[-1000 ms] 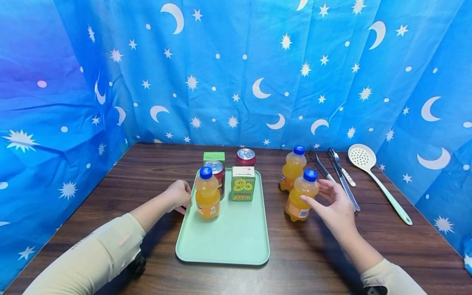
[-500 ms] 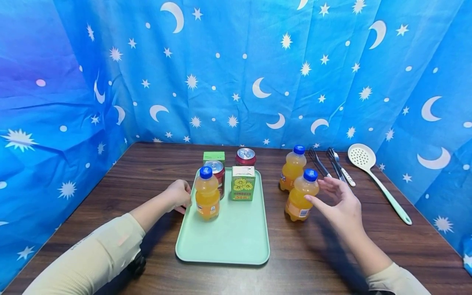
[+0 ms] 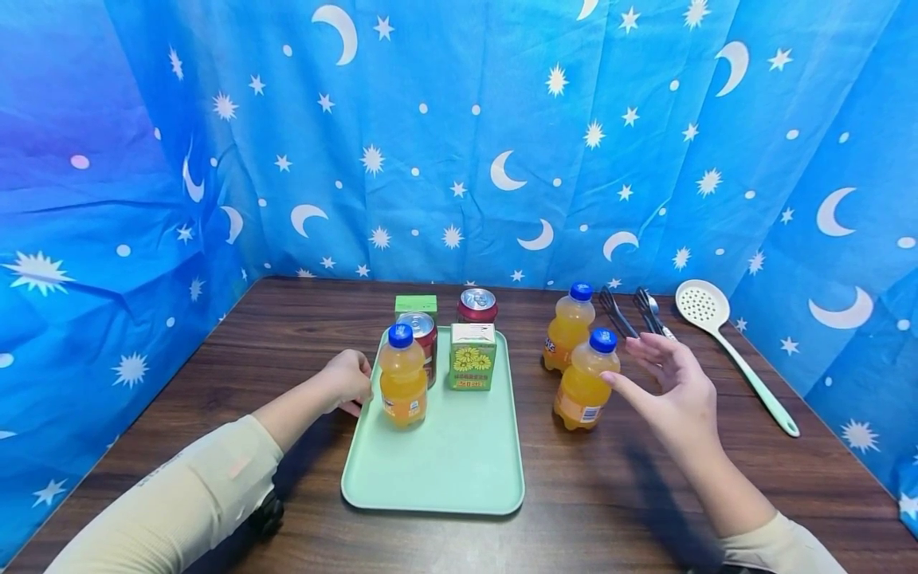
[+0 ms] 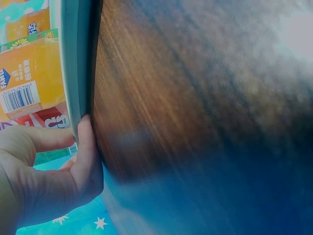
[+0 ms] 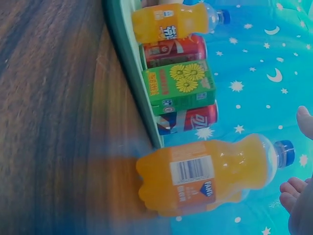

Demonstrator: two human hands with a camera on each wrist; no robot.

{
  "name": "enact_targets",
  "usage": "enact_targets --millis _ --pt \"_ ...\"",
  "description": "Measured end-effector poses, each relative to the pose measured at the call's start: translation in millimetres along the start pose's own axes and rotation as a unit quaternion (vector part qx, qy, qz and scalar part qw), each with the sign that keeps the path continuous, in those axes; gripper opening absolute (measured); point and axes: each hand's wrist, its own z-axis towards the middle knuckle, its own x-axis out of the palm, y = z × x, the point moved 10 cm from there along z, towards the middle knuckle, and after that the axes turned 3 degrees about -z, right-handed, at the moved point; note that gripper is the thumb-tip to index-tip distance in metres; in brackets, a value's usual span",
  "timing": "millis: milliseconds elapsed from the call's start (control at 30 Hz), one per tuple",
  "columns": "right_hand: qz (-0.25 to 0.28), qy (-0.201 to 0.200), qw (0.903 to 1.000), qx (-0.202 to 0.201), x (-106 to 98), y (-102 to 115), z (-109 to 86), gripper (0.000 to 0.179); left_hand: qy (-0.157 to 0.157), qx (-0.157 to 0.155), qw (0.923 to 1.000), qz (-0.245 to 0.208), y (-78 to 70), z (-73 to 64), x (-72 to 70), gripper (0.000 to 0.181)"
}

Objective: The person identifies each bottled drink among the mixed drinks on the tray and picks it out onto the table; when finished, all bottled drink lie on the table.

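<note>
My left hand (image 3: 349, 381) pinches the left rim of a mint-green tray (image 3: 445, 474); in the left wrist view, thumb and fingers meet on the tray's edge (image 4: 78, 58). An orange soda bottle (image 3: 403, 388) with a blue cap stands on the tray, just in front of a red soda can (image 3: 427, 339). To its right is a green drink carton (image 3: 472, 367) with yellow flowers. My right hand (image 3: 681, 395), fingers spread and holding nothing, hovers beside a second orange soda bottle (image 3: 582, 391) on the table. The right wrist view shows this bottle (image 5: 210, 171) apart from the fingertips (image 5: 288, 196).
Another orange soda bottle (image 3: 569, 328) stands behind the second one. At the tray's far end are a red can (image 3: 478, 304) and a green box (image 3: 416, 304). Dark-headed utensils (image 3: 618, 312) and a pale skimmer (image 3: 753, 379) lie at right. A starry blue cloth (image 3: 459, 143) hangs behind.
My right hand has drawn back to the right, away from the front bottle, which stays in place. The left hand and tray have not moved.
</note>
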Motion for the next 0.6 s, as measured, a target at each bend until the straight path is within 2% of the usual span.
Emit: enact_targets --millis 200,367,600 --pt "0.046 -0.005 0.9986 -0.026 -3 14 1.8 0.065 -0.003 0.0 1.0 0.002 -0.4 -0.1 -0.5 0.024" --pt "0.059 -0.004 0.9972 -0.047 -3 24 3.0 0.067 -0.002 -0.001 1.0 0.004 -0.4 -0.2 -0.3 0.024" --pt "0.087 0.021 0.9922 -0.087 7 45 1.3 0.068 -0.001 -0.001 1.0 0.007 0.1 0.1 0.0 0.023"
